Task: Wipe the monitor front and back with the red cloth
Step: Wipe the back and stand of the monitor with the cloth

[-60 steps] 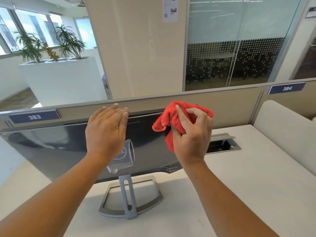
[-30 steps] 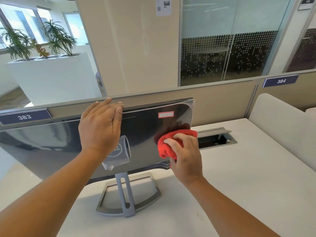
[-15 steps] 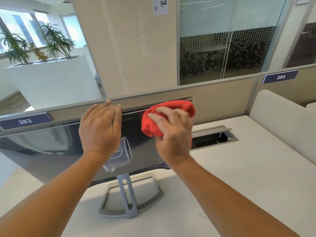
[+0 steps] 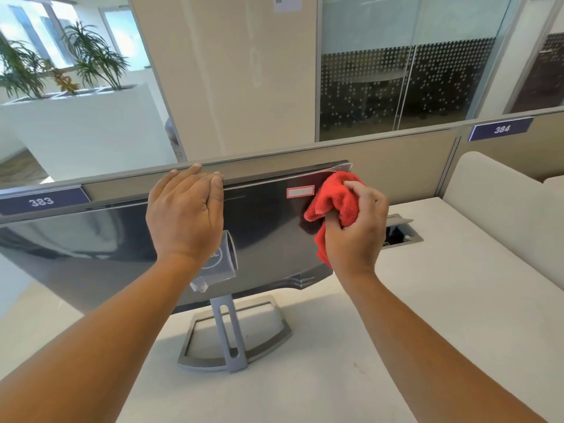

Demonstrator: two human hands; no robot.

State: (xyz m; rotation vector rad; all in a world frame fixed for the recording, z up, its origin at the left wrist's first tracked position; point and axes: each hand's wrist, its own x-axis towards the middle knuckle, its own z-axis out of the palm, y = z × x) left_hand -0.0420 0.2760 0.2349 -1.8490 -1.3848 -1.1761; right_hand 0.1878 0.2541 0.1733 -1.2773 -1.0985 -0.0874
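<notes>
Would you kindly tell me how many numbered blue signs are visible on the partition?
2: sign 383 at left on the partition, sign 384 at right; others may be out of frame.

Only the back of the monitor (image 4: 91, 248) shows; the screen side faces away, and its left end is cut off by the frame edge. The left hand (image 4: 186, 221) covers most of the logo (image 4: 214, 258) at mid-back, and the right hand (image 4: 354, 236) hides the lower folds of the red cloth (image 4: 335, 195). Print on the red-bordered label (image 4: 300, 191): too small to read.
</notes>
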